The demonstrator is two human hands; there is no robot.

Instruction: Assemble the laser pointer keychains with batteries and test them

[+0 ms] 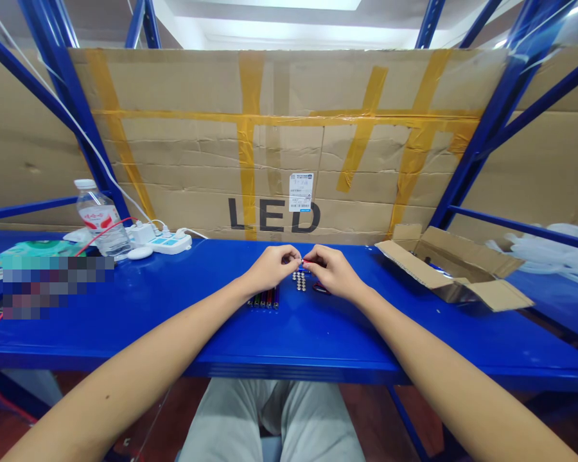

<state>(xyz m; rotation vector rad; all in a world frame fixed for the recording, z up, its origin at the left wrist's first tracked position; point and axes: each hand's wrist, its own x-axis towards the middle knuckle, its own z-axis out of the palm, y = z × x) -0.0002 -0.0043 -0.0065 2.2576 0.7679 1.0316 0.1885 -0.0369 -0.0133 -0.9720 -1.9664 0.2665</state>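
My left hand [275, 264] and my right hand [333, 268] meet over the middle of the blue table. The right fingers pinch a small red tube [308, 262]. At its left end, the left thumb and forefinger close on a tiny shiny part, too small to name. Just below the hands lie several small silver button-like pieces [301, 282] in short rows. Under my left wrist, several slim coloured metal tubes [268, 300] lie side by side, partly covered. A dark red looped item [320, 288] rests beneath the right hand.
An open cardboard box [438, 266] with dark items inside stands at the right. On the left are a water bottle [103, 221], a white power strip [171, 242] and a green packet [38, 250]. A taped cardboard sheet [192, 167] rises behind the blue table [318, 346].
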